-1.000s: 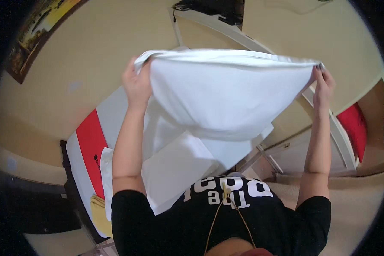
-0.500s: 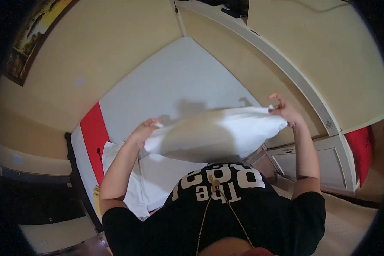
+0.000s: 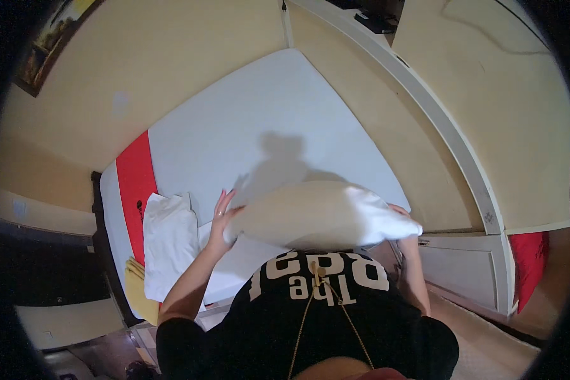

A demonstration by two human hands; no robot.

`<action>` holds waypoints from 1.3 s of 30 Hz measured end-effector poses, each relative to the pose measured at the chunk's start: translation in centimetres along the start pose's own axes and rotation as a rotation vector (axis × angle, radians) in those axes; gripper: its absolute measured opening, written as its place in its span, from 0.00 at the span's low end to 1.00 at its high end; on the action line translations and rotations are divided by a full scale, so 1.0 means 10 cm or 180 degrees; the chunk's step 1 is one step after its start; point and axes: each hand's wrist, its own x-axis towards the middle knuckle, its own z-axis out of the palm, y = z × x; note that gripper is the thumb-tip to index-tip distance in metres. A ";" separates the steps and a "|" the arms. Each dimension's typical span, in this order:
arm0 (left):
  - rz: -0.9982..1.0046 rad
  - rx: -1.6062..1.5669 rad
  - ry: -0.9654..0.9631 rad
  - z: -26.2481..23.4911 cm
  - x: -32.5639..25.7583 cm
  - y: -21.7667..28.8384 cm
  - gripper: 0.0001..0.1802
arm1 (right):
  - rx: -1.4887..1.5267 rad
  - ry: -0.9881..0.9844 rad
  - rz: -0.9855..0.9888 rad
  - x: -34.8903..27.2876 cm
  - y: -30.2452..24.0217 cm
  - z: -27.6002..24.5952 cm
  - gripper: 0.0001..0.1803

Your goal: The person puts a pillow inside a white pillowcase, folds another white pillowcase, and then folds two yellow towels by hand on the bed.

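Observation:
A plump white pillow [image 3: 304, 212] is held level in front of my chest, above the near part of the bed [image 3: 259, 126]. My left hand [image 3: 221, 223] supports its left end, thumb against the cloth and the other fingers spread upward. At the opposite end my right hand [image 3: 406, 235] grips the corner, with most of its fingers hidden by the pillow. Another white pillow [image 3: 170, 244] lies on the bed to the left, partly over a red band of cloth [image 3: 135, 174].
Folded yellow cloth [image 3: 139, 288] sits at the bed's left edge. Beige walls [image 3: 190, 76] meet at the far corner. On the right are a white cabinet [image 3: 459, 269], a pale ledge [image 3: 443, 114] and something red [image 3: 529, 266]. A framed picture [image 3: 50, 47] hangs upper left.
The pillow has come down and looks fuller and rounder. My right hand has dropped from its upper corner to its end, and my left hand has lowered a little with fingers opened.

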 end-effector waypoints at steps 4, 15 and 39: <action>-0.0727 -0.1107 0.0449 0.06 0.50 -0.08 0.11 | -0.0050 0.1151 -0.0775 0.29 -0.49 -0.23 0.13; -0.3942 -0.2484 0.1091 2.61 1.88 -1.31 0.43 | -0.3950 0.1162 -0.0546 2.41 -1.78 0.49 0.22; -0.1114 -0.2944 -0.1646 3.72 0.50 -0.22 0.26 | -0.3925 0.0075 0.0188 3.09 -0.21 -0.26 0.40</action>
